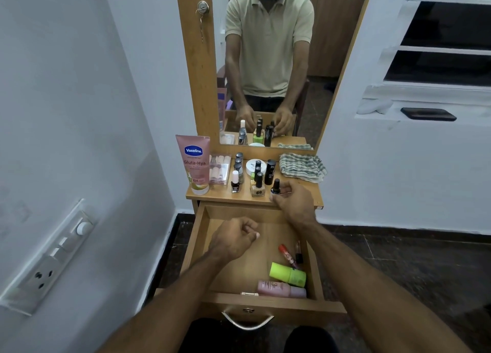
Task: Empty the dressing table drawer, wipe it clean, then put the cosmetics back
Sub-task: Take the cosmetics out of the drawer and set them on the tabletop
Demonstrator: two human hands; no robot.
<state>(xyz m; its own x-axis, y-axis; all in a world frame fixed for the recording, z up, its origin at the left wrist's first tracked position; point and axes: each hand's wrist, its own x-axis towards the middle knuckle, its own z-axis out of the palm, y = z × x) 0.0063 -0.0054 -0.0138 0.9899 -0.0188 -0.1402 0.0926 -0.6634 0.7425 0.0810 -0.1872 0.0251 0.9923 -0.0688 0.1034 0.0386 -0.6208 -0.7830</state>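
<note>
The wooden drawer [198, 235] is pulled out below the dressing table top [300, 193]. At its near right lie a lime green bottle [288, 274], a pink bottle [281, 289], a red tube [286, 253] and a dark lipstick [299, 254]. My right hand [292, 201] pinches a small black-capped nail polish bottle [275, 187] at the table's front edge. My left hand [235, 237] hovers over the drawer with fingers curled and holds nothing. On the table top stand a pink Vaseline tube [193, 164], several nail polish bottles [257, 184] and a white jar [252, 165].
A checked cloth [303, 166] lies at the table's right back. A mirror [268, 60] rises behind the table. A clear packet [220, 168] sits beside the Vaseline tube. A switchboard [50, 259] is on the left wall, a window ledge with a phone [427, 114] on the right.
</note>
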